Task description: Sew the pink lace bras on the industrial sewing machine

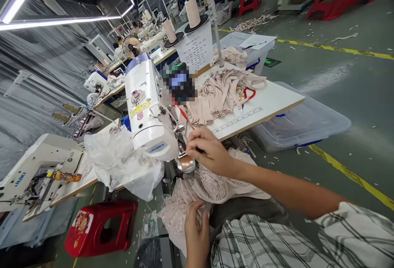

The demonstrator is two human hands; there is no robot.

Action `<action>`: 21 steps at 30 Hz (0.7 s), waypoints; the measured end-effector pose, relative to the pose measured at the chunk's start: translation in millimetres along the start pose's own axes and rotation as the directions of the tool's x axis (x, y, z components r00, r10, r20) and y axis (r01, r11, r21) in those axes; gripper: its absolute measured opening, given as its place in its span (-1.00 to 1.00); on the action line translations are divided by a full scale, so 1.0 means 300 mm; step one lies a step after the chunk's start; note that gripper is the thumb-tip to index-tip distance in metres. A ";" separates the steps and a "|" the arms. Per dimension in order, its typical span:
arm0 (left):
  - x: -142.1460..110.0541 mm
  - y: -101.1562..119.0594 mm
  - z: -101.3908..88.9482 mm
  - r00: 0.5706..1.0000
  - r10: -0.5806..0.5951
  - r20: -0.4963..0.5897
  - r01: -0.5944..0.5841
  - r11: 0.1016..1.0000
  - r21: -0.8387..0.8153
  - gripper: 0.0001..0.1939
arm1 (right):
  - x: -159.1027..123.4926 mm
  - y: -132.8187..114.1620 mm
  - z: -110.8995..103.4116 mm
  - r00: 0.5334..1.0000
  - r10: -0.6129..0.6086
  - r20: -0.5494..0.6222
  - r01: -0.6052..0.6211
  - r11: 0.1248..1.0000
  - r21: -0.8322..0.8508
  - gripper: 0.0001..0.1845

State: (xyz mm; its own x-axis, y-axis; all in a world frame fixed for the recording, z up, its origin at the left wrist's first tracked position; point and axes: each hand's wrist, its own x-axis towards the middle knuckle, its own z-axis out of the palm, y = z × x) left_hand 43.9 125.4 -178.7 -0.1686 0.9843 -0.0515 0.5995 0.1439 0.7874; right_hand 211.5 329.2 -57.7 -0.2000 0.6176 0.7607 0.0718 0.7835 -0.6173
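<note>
My right hand is closed in a pinch beside the needle end of a white sewing machine. What its fingertips hold, if anything, is too small to make out. Lower down, my left hand is curled on pale pink lace fabric, with some of the lace between thumb and fingers. More of that lace lies bunched over my lap, under my right wrist and close to the machine's rounded metal arm end.
Beige fabric strips and red-handled scissors lie on the table. Thread cones stand behind. A clear plastic bin is right of the table. White plastic bags and a red stool are at left.
</note>
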 end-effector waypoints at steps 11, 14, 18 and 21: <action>0.364 0.471 -0.152 0.582 0.721 0.375 -0.703 0.215 0.678 -0.57 | -0.281 0.309 0.009 0.637 0.520 0.569 -0.763 0.529 0.371 -0.75; 0.436 0.441 -0.204 0.490 0.658 0.572 -0.746 -0.023 0.665 -0.78 | -0.386 0.347 -0.088 0.443 0.559 0.700 -0.886 0.158 0.435 -0.75; 0.454 0.372 -0.262 0.384 0.754 0.533 -0.770 -0.057 0.635 -0.86 | -0.395 0.480 -0.014 0.233 0.803 0.549 -0.820 -0.141 0.555 -0.80; 0.444 0.342 -0.246 0.445 0.821 0.359 -0.718 0.088 0.690 -0.80 | -0.328 0.606 0.079 0.151 0.877 0.457 -0.721 -0.218 0.657 -0.76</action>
State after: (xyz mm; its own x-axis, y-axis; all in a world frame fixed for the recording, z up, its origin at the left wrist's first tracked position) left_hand 25.2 263.7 -59.3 0.6974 0.5928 0.4029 0.7140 -0.6239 -0.3178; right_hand 220.9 409.3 -249.6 -0.4137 0.7488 -0.5178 -0.5138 -0.6616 -0.5462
